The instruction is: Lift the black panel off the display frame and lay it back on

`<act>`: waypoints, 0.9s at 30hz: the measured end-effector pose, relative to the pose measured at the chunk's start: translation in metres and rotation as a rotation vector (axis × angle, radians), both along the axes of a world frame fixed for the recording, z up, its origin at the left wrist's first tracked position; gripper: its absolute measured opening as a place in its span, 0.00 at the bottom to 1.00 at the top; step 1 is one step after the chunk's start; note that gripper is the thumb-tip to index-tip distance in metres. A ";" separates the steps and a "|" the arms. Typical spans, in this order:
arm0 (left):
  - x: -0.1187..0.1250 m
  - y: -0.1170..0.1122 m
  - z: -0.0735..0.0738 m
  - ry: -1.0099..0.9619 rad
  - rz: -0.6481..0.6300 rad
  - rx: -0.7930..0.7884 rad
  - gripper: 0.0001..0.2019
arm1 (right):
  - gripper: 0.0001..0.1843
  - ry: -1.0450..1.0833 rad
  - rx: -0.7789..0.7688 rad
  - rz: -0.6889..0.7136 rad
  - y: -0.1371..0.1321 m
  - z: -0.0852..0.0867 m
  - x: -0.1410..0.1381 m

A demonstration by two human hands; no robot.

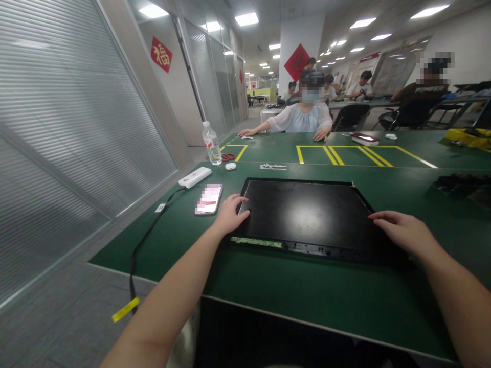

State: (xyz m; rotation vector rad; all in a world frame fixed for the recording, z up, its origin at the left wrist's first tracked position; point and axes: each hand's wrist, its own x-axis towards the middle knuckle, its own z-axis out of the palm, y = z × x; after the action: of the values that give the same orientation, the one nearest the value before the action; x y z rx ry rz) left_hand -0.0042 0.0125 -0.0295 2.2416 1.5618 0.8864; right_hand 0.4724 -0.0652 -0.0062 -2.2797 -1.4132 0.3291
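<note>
A black display panel (303, 214) in a thin frame lies flat on the green table. A strip of green circuit board (257, 242) shows along its near left edge. My left hand (230, 214) grips the panel's left side, its thumb and index finger reaching over the frame. On the opposite side, my right hand (399, 232) holds the right edge with fingers close together; its fingers beneath are partly hidden. Left of the panel lies a phone (209, 199) with its screen lit.
A white power bank (195, 177) with a black cable, a water bottle (211, 143), red scissors (228, 157) and a white earbud case (230, 166) stand at the left. Small white pieces (273, 166) lie behind the panel. A masked person (301, 117) sits across the table (307, 291).
</note>
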 end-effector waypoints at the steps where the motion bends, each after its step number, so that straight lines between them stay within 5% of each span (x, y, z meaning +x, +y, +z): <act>1: -0.001 0.001 0.000 0.005 0.031 -0.002 0.18 | 0.19 0.007 0.011 -0.003 0.000 0.001 -0.001; 12: -0.011 0.010 -0.003 0.143 0.218 -0.079 0.22 | 0.19 0.034 0.128 -0.192 -0.006 0.008 0.003; 27: -0.014 0.012 0.000 0.028 0.162 -0.077 0.15 | 0.21 -0.012 -0.005 -0.009 0.012 -0.022 0.021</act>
State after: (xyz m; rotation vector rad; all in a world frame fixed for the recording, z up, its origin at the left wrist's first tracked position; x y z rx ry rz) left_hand -0.0178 0.0243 -0.0298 2.1076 1.7791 0.8247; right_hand 0.4936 -0.0531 -0.0277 -2.2949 -1.4097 0.3170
